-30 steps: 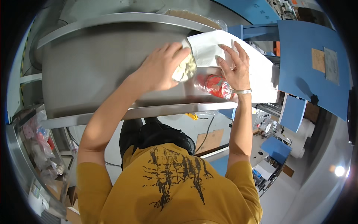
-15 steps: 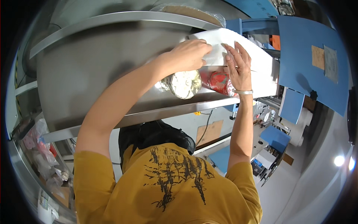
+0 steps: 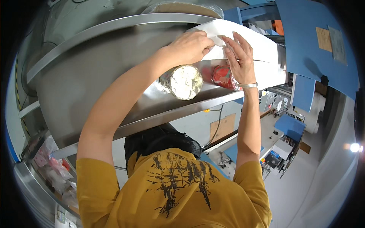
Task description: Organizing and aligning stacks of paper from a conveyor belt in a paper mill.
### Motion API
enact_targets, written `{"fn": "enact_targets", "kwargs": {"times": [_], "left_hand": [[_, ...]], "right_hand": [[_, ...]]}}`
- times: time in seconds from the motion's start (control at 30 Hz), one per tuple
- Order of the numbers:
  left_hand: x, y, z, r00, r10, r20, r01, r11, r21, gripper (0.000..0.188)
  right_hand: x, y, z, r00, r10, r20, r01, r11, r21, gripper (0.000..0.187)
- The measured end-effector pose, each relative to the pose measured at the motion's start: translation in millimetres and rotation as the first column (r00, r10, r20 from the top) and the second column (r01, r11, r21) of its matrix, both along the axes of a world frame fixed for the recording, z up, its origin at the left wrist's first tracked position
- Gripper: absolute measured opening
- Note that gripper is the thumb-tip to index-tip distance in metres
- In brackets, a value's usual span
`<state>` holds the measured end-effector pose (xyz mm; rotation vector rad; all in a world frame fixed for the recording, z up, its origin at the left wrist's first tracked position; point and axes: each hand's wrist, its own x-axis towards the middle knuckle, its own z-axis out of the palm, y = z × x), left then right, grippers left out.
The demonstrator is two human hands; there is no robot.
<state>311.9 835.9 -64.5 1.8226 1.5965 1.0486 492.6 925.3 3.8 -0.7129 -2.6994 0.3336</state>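
White stacked sheets [image 3: 262, 40] with uneven far edges lie on the right part of a metal tray-like bench. My left hand [image 3: 192, 47] is at their left end, fingers curled and thumb against them, closed on a white sheet's edge. Over the same stack, my right hand [image 3: 241, 60] is open, its slightly bent fingers spread and fingertips near the sheet my left hand holds. Below the left hand lies a gold foil-wrapped roll [image 3: 186, 82]. Beside it, a shiny red-wrapped roll [image 3: 223, 76] is partly hidden by my right hand.
A raised metal rim [image 3: 125, 19] runs along the bench's far side, another along the near side. Blue machine panels [image 3: 300, 49] stand at the right. Plastic bags [image 3: 57, 167] pile up at lower left. Plastic-wrapped material [image 3: 182, 8] lies beyond the far rim.
The whole view has shifted slightly. My left hand's fingers are curled in more, and the hand has drawn a little left. My right hand stays over the stack, fingers spread.
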Motion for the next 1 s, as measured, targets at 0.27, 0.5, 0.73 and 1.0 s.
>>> {"fn": "enact_targets", "kwargs": {"times": [0.27, 0.5, 0.73, 1.0], "left_hand": [[-18.5, 6.1, -5.6, 0.928, 0.003, 0.373, 0.057, 0.987, -0.152, 0.012], [-40.1, 4.2, -24.7, 0.541, 0.135, 0.83, 0.267, 0.908, -0.322, 0.007], [-43.5, -3.3, -26.6, 0.402, 0.128, 0.907, 0.326, 0.905, -0.272, 0.013], [-31.6, -4.3, -27.3, 0.59, 0.077, 0.803, 0.206, 0.948, -0.243, 0.034]], "right_hand": [[-0.1, -0.2, -1.0, 0.999, 0.002, -0.038, -0.001, 1.0, 0.023, 0.019], [-6.6, -6.6, 1.6, 0.998, -0.028, -0.064, 0.029, 0.999, 0.022, 0.018], [-9.0, -6.6, -0.6, 0.999, 0.001, -0.043, 0.001, 0.998, 0.06, 0.018], [-12.6, -10.8, -0.5, 0.995, -0.054, -0.078, 0.053, 0.998, -0.013, 0.018]]}}
